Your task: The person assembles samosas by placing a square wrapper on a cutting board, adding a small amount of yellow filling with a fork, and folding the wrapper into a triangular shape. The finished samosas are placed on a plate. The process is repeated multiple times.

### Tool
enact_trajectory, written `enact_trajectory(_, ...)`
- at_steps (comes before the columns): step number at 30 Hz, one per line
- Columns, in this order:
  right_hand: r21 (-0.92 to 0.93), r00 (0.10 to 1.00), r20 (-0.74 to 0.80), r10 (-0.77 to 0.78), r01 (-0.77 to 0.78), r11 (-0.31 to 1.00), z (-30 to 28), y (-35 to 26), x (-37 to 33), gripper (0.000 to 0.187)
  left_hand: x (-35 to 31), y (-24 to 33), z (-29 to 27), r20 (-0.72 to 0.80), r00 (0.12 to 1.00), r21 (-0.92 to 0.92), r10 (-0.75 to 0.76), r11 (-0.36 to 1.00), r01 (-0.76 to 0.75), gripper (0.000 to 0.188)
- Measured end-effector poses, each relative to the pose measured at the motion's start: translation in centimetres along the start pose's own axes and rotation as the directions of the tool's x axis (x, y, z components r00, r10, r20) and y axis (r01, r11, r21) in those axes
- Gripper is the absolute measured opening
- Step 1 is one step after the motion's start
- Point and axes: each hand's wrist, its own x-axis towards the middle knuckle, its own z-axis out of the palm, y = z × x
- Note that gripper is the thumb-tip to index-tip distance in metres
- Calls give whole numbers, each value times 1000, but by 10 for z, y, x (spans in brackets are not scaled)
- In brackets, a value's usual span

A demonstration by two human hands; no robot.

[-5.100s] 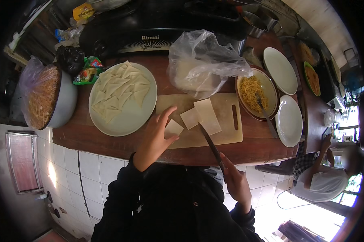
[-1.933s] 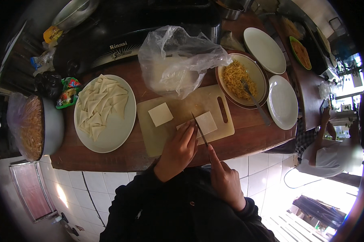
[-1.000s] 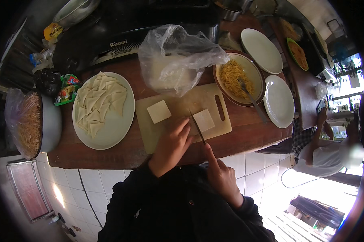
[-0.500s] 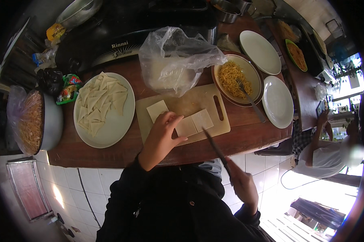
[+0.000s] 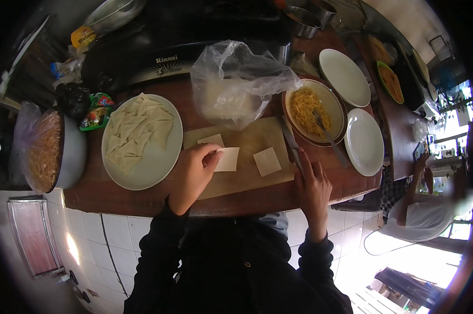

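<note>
My left hand (image 5: 188,171) pinches a pale square wrapper sheet (image 5: 228,160) between thumb and fingers, over the left part of a cutting board (image 5: 247,183). Behind those fingers lies another wrapper square (image 5: 212,140), partly covered. A third square (image 5: 267,161) rests flat on the board's right half. My right hand (image 5: 314,187) is closed round the handle of a knife (image 5: 289,137), whose blade points away from me along the board's right end. To the left, a large white plate (image 5: 155,170) carries several cut wrapper triangles (image 5: 129,131).
A clear plastic bag (image 5: 231,94) sits behind the board. Right of it stand a brown-rimmed bowl (image 5: 300,132) of noodles with a fork (image 5: 331,137), and two white plates (image 5: 344,77). A black stove (image 5: 142,65) fills the back. At far right a person (image 5: 420,209) sits.
My left hand has picked up a wrapper square from the board. My right hand has moved forward with the knife, from the near table edge to the board's right end.
</note>
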Motion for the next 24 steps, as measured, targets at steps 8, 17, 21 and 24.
enact_trajectory(8,23,995,-94,17,-15,1000,0,-10,3,45,15,-12,-4,-76,981,417,178,899,-131,24)
enact_trajectory(17,17,979,-13,-203,204,979,-17,-28,9,46,27,-12,-20,179,981,243,75,963,-118,46)
enact_trajectory(21,26,939,101,-328,327,945,-14,-33,23,45,30,-16,-20,224,973,273,48,956,-110,38)
enact_trajectory(24,38,877,183,-445,446,894,-16,-29,37,47,29,-8,-19,217,970,297,112,939,-175,29)
